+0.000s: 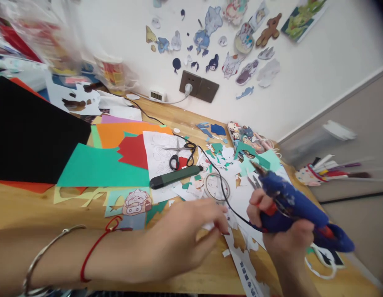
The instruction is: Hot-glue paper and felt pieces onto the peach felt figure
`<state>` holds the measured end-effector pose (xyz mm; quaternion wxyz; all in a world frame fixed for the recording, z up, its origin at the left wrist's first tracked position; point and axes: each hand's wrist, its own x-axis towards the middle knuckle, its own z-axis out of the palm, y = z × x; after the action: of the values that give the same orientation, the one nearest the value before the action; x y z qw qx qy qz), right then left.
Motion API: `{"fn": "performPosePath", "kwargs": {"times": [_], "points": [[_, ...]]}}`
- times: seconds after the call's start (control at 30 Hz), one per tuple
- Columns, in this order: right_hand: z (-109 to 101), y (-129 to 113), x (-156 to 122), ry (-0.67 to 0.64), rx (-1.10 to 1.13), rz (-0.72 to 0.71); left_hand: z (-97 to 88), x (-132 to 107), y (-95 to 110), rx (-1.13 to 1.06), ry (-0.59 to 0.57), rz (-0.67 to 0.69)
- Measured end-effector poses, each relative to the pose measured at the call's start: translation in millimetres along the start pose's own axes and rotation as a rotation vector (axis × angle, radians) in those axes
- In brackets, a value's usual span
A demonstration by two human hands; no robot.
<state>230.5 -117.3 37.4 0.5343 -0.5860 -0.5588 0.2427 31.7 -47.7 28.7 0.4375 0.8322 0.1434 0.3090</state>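
My right hand [285, 241] is wrapped round the handle of a blue hot glue gun [294, 202], with fingers at its red trigger. The gun's nozzle points up and to the left, above the paper scraps. Over the front of the table, my left hand [185, 233] hangs with bent fingers, its thumb apart from the forefinger, and nothing shows in it. Just beyond it lie a round clear ring-like piece [216, 175], a dark green cutter-like tool [175, 176] and black-handled scissors [175, 150]. A cut-out cartoon figure [137, 202] rests left of that hand.
Black [33, 132], green [101, 167] and orange sheets are stacked at the left. A black cord [212, 165] crosses the scraps to the gun. A pen holder [310, 175] stands at the right; a wall socket [191, 82] is behind the wooden table [21, 208].
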Motion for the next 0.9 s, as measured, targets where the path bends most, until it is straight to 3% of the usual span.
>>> {"fn": "performPosePath", "kwargs": {"times": [0.1,0.2,0.4,0.77,0.9], "points": [[11.1,-15.6,10.7,0.146,0.336,0.052,18.0,9.0,1.4,0.237,-0.048,0.501],[16.6,-28.1,15.3,0.182,0.468,0.096,27.1,18.3,4.4,0.4,-0.023,0.737],[17.1,-30.2,12.9,0.185,0.543,0.102,27.9,21.8,9.4,0.502,0.021,0.809],[26.6,-27.0,1.1,0.218,0.562,0.158,35.0,15.4,20.4,0.641,0.072,0.771],[26.2,-27.6,6.6,0.234,0.549,0.167,28.3,22.6,26.3,0.572,0.085,0.724]]}}
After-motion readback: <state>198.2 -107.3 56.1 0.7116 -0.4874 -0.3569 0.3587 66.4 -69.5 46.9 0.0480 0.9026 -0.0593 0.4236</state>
